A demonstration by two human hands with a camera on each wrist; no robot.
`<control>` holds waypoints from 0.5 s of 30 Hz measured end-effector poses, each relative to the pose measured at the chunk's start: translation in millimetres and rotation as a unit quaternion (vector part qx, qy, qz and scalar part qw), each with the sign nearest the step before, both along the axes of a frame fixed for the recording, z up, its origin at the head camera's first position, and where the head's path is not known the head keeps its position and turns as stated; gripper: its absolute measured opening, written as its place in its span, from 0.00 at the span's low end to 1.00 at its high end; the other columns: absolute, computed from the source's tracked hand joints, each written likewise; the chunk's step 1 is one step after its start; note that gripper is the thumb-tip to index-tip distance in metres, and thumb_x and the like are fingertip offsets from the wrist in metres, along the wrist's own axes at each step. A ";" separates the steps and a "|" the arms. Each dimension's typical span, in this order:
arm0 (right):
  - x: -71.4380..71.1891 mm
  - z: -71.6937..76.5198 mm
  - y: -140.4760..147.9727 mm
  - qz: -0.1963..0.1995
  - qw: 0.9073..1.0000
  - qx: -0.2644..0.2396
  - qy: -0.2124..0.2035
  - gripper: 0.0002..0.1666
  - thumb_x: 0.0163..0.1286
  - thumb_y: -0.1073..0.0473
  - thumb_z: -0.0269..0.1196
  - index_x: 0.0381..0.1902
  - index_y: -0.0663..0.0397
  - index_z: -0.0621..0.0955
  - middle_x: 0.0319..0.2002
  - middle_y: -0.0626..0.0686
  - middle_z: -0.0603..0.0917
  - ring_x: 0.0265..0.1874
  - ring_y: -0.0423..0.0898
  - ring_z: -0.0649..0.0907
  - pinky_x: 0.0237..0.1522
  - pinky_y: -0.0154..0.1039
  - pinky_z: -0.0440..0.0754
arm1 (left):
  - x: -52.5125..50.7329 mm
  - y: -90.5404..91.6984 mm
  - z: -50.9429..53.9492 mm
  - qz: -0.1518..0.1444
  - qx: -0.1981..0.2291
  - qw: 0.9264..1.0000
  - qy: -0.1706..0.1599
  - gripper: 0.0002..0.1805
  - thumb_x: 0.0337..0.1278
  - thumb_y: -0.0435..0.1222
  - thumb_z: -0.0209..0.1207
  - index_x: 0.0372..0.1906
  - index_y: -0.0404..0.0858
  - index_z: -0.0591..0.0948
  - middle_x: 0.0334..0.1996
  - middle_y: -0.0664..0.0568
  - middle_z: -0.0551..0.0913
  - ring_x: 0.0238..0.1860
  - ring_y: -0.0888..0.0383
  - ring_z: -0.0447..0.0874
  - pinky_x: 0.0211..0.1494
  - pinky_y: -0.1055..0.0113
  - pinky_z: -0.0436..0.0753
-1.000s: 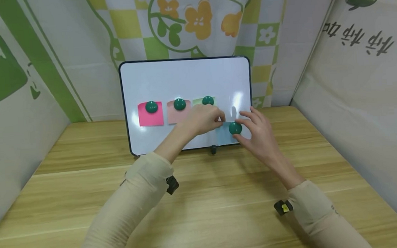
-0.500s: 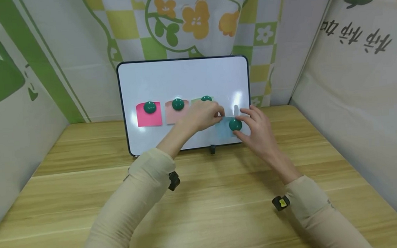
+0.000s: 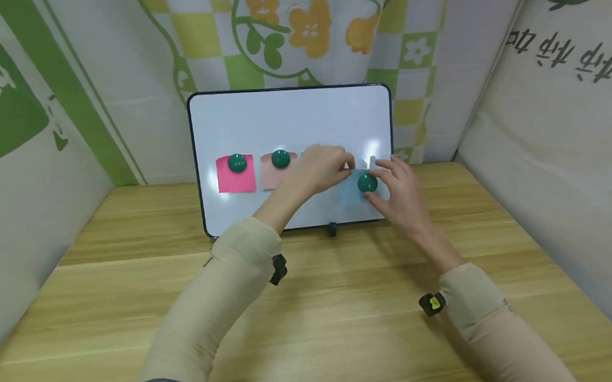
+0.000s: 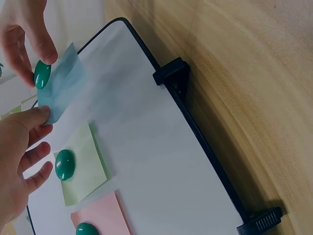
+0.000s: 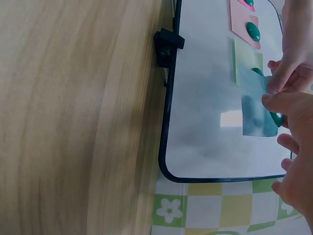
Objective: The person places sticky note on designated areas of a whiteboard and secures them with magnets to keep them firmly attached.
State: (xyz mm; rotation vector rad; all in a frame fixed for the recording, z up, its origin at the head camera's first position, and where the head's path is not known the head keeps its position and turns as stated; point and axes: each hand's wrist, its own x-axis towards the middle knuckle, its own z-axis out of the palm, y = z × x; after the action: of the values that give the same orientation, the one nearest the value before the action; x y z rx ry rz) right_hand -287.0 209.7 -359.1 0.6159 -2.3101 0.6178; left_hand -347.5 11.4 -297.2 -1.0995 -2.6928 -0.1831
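Note:
A light blue sticky note [image 3: 349,194] is held in front of the whiteboard's lower right part. My left hand [image 3: 319,170] pinches its upper left corner between thumb and fingers. My right hand [image 3: 405,199] grips a round green magnet [image 3: 367,182] between thumb and fingers, over the upper right of the note. In the left wrist view the blue note [image 4: 67,83] stands tilted away from the board surface. Beside it a pale green note [image 4: 85,166] is pinned under another green magnet [image 4: 65,165]; my left hand mostly hides this note in the head view.
The black-framed whiteboard [image 3: 291,119] stands upright on the wooden table [image 3: 314,330] on small black feet [image 3: 332,229]. At its left are a hot pink note [image 3: 236,182] and a light pink note [image 3: 272,178], each under a green magnet. Patterned cloth [image 3: 201,34] hangs behind.
Both hands have moved up the board together, raising the blue note and its magnet. The left hand now covers the pale green note's magnet in the head view.

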 end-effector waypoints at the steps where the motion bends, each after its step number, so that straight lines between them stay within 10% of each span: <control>1: -1.6 0.1 0.2 0.000 1.000 -0.002 0.002 0.26 0.54 0.63 0.76 0.51 0.64 0.83 0.61 0.64 0.79 0.68 0.67 0.69 0.71 0.62 0.63 | -1.1 1.2 0.6 0.001 -0.001 1.000 0.005 0.12 0.70 0.42 0.57 0.50 0.46 0.86 0.45 0.55 0.87 0.37 0.61 0.83 0.38 0.70 0.81; 15: -25.4 8.6 -1.8 -0.022 1.000 0.002 -0.014 0.25 0.58 0.61 0.74 0.52 0.65 0.82 0.61 0.64 0.78 0.68 0.66 0.69 0.71 0.61 0.63 | -15.6 9.9 -3.4 0.027 0.001 0.999 0.031 0.12 0.70 0.43 0.57 0.52 0.48 0.85 0.45 0.55 0.87 0.41 0.59 0.83 0.47 0.63 0.79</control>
State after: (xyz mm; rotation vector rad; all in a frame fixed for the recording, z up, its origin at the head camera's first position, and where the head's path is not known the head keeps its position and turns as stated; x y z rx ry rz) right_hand -312.4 207.9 -350.5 0.5593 -2.3456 0.6053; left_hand -363.1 21.3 -300.6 -1.0123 -2.6629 -0.1405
